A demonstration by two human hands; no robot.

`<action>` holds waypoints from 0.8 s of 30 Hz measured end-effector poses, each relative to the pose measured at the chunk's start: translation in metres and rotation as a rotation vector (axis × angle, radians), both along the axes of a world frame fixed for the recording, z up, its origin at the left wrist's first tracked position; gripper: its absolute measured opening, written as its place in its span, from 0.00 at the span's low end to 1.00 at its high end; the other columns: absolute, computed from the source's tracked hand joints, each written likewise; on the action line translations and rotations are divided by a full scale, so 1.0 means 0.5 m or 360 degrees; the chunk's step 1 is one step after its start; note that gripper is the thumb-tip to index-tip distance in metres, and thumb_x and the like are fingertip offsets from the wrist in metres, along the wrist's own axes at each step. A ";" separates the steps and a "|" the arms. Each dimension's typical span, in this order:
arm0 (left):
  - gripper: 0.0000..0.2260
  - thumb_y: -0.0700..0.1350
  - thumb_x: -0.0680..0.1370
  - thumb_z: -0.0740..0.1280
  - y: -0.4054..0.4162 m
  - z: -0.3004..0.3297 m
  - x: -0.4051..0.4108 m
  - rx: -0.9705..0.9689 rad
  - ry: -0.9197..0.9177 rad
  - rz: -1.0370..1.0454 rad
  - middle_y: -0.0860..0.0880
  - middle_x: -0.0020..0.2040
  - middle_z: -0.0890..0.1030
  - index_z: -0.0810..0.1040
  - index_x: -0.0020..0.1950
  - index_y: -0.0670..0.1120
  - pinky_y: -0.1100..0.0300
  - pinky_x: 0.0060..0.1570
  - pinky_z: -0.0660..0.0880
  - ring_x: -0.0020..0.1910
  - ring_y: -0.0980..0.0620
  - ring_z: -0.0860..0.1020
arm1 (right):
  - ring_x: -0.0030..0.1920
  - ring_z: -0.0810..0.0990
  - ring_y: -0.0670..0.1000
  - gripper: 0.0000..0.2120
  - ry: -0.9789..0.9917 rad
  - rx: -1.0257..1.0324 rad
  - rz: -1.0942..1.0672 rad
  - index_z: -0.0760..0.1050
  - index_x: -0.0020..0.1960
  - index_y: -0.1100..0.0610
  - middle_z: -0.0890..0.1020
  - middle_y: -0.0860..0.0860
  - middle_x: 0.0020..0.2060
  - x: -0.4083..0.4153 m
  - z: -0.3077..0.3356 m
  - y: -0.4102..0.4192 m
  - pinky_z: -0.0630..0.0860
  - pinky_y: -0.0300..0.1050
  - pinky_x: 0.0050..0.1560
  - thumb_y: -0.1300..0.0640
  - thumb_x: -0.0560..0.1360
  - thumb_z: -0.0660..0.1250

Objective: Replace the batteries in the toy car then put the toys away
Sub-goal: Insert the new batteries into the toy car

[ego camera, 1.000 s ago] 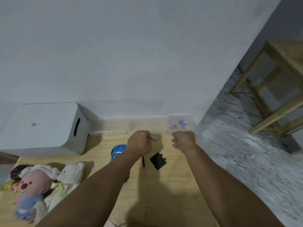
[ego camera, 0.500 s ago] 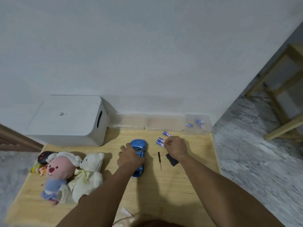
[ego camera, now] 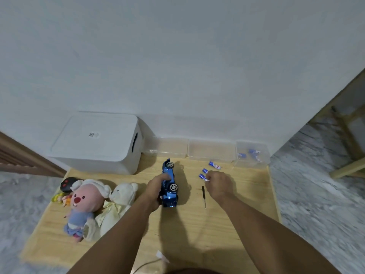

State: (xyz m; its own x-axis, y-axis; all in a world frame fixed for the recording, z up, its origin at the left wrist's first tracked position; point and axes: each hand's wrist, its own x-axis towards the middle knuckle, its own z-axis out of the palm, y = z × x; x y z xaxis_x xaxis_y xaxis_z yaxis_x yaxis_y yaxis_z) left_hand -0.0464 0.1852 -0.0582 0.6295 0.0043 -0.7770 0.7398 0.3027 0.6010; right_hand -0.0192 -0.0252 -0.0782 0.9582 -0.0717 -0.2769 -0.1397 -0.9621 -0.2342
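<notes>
The blue toy car [ego camera: 168,183] is tipped on its side on the wooden table [ego camera: 197,234], wheels facing right. My left hand [ego camera: 157,186] grips it from the left. Three blue batteries lie loose to its right: one [ego camera: 214,165] farthest back, one [ego camera: 205,171] in the middle, and the nearest battery [ego camera: 201,176], whose end my right hand [ego camera: 219,183] pinches with curled fingers. A small black screwdriver [ego camera: 203,196] lies just below that hand.
A white lidded storage box [ego camera: 98,143] stands at the back left. Three clear tubs line the wall; the right tub [ego camera: 252,155] holds batteries. A pink plush [ego camera: 84,202], a white bear [ego camera: 118,202] and a black remote [ego camera: 66,183] lie at the left.
My left hand moved from the batteries to the car and tipped it onto its side. My right hand stays by the loose batteries. The black cover by my right hand no longer shows.
</notes>
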 end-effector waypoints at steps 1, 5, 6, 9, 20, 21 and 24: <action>0.20 0.46 0.68 0.68 0.008 0.001 0.001 -0.0168 -0.0004 0.0058 0.41 0.41 0.79 0.76 0.57 0.38 0.50 0.43 0.77 0.37 0.42 0.77 | 0.51 0.79 0.55 0.11 0.0014 0.0022 -0.0010 0.78 0.54 0.52 0.83 0.51 0.50 0.000 0.002 0.003 0.69 0.42 0.42 0.60 0.75 0.62; 0.20 0.52 0.73 0.69 0.024 0.012 0.011 -0.0295 -0.0076 -0.0006 0.40 0.47 0.81 0.79 0.58 0.40 0.49 0.46 0.77 0.43 0.41 0.79 | 0.47 0.80 0.54 0.08 -0.0042 0.0398 -0.0157 0.82 0.48 0.56 0.84 0.52 0.43 0.004 0.014 0.014 0.73 0.42 0.42 0.58 0.71 0.67; 0.19 0.52 0.74 0.69 0.024 0.017 0.014 -0.0286 -0.0087 -0.0021 0.39 0.49 0.81 0.79 0.58 0.41 0.48 0.48 0.77 0.45 0.41 0.80 | 0.45 0.80 0.54 0.08 -0.0075 0.0560 -0.0217 0.82 0.47 0.56 0.84 0.52 0.41 0.008 0.017 0.017 0.73 0.42 0.42 0.59 0.70 0.68; 0.18 0.52 0.75 0.69 0.025 0.019 0.027 -0.0271 -0.0123 -0.0016 0.39 0.54 0.82 0.78 0.61 0.43 0.47 0.48 0.78 0.49 0.39 0.80 | 0.40 0.80 0.50 0.06 -0.0129 0.0915 -0.0368 0.83 0.46 0.59 0.82 0.50 0.36 0.024 0.034 0.032 0.74 0.38 0.42 0.63 0.69 0.70; 0.18 0.49 0.80 0.64 0.027 0.036 0.067 -0.0153 -0.0317 -0.0013 0.38 0.61 0.80 0.73 0.68 0.43 0.36 0.58 0.75 0.58 0.36 0.80 | 0.46 0.82 0.51 0.11 -0.0078 0.1447 -0.0473 0.80 0.39 0.48 0.83 0.48 0.42 0.070 0.113 0.069 0.81 0.55 0.52 0.65 0.70 0.68; 0.17 0.49 0.81 0.63 0.026 0.040 0.069 -0.0139 -0.0351 -0.0021 0.38 0.61 0.80 0.73 0.68 0.44 0.37 0.58 0.75 0.57 0.36 0.80 | 0.47 0.81 0.50 0.11 -0.0085 0.1477 -0.0452 0.80 0.40 0.49 0.82 0.48 0.42 0.072 0.119 0.074 0.80 0.55 0.53 0.65 0.70 0.69; 0.16 0.50 0.83 0.58 0.020 0.053 0.070 -0.0114 -0.0411 -0.0064 0.39 0.59 0.82 0.74 0.67 0.44 0.43 0.53 0.78 0.55 0.38 0.81 | 0.45 0.81 0.50 0.08 -0.0175 0.1554 -0.0443 0.79 0.43 0.51 0.81 0.48 0.41 0.077 0.137 0.087 0.81 0.54 0.53 0.64 0.70 0.71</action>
State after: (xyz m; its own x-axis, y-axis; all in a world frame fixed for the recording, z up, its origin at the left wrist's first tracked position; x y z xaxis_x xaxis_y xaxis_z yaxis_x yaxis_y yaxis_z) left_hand -0.0113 0.1954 -0.0318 0.8053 -0.0742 -0.5882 0.5772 0.3246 0.7493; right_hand 0.0193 0.0185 -0.0096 0.9656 -0.0858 -0.2453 -0.2597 -0.2807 -0.9240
